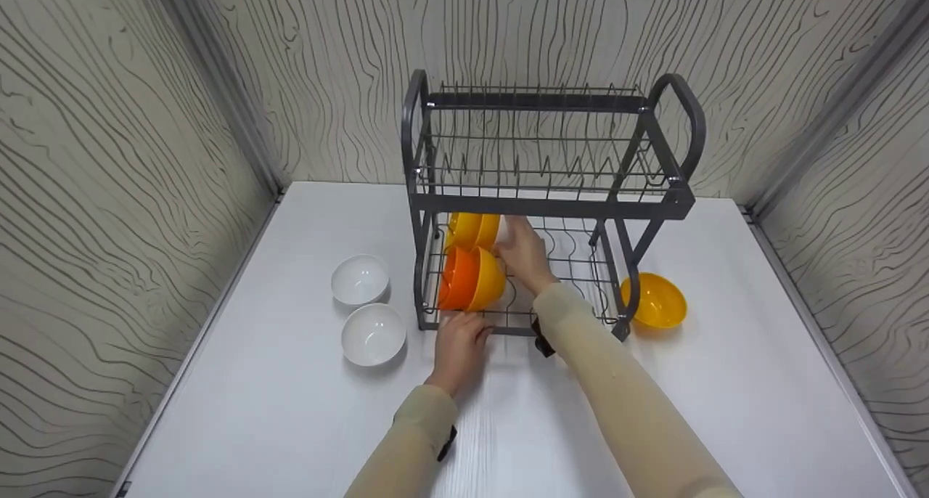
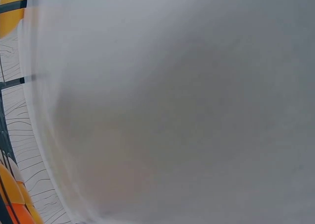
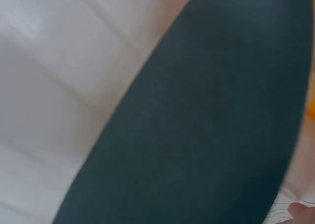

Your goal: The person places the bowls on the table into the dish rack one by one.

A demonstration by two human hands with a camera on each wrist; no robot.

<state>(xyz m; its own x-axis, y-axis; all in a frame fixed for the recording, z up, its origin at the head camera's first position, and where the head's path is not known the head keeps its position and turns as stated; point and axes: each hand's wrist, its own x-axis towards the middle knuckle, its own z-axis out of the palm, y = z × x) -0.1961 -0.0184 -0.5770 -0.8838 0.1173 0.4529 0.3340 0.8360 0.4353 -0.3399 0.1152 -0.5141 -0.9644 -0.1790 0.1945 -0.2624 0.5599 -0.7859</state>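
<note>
On the lower tier of a dark two-tier dish rack [image 1: 544, 207], an orange bowl [image 1: 457, 280] and a yellow bowl [image 1: 490, 280] stand on edge in the front row. Two more yellow bowls [image 1: 475, 229] stand behind them. My right hand [image 1: 524, 255] reaches under the upper tier and pinches a white bowl [image 1: 506, 229] beside the back yellow pair; its fingertips are partly hidden. At the rack's front rail, my left hand [image 1: 461, 342] rests just below the orange bowl. Part of the white bowl [image 2: 13, 169] also shows in the left wrist view.
Two white bowls [image 1: 373, 335] sit upright on the white table [image 1: 290, 411] left of the rack. A yellow bowl [image 1: 659, 302] stands by the rack's right front leg. The upper tier's wire slots overhang my right hand. Patterned walls [image 1: 326, 62] enclose the table.
</note>
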